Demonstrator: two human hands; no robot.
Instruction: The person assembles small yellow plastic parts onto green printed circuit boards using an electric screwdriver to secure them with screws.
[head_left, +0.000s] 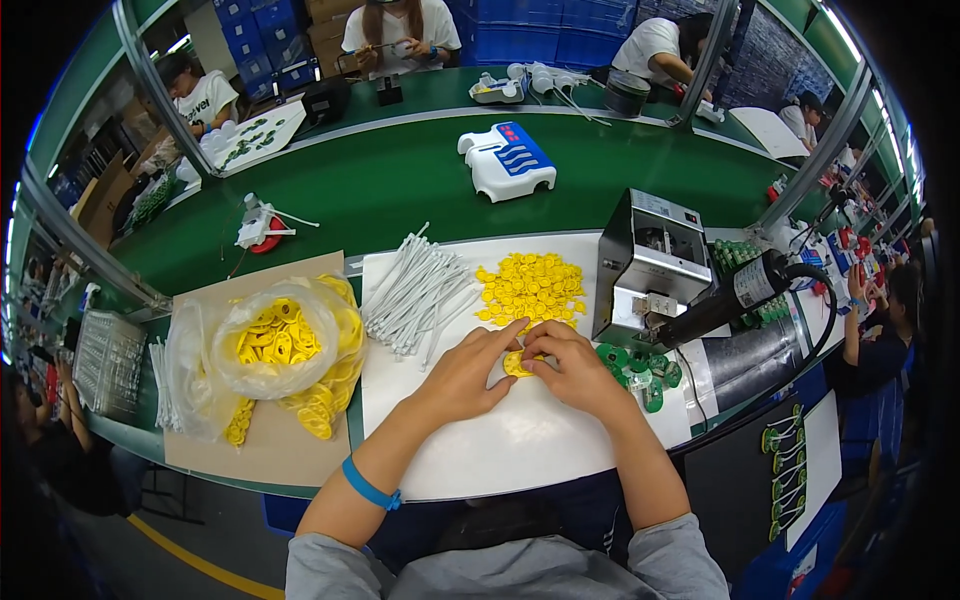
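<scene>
A small round yellow plastic part is held low over the white work sheet. My left hand curves around its left side, fingers at the far edge and thumb at the near edge. Bent fingers of my right hand press on the part from the right. Fingertips hide some of it. Just beyond lies a heap of similar yellow pieces. White cable-tie-like strips lie in a bundle to the left. Green circuit boards are beside my right hand.
An open plastic bag of yellow parts sits on cardboard at left. A metal bench machine and a black cylindrical tool stand at right. A white-and-blue housing rests on the green belt. Several people work around.
</scene>
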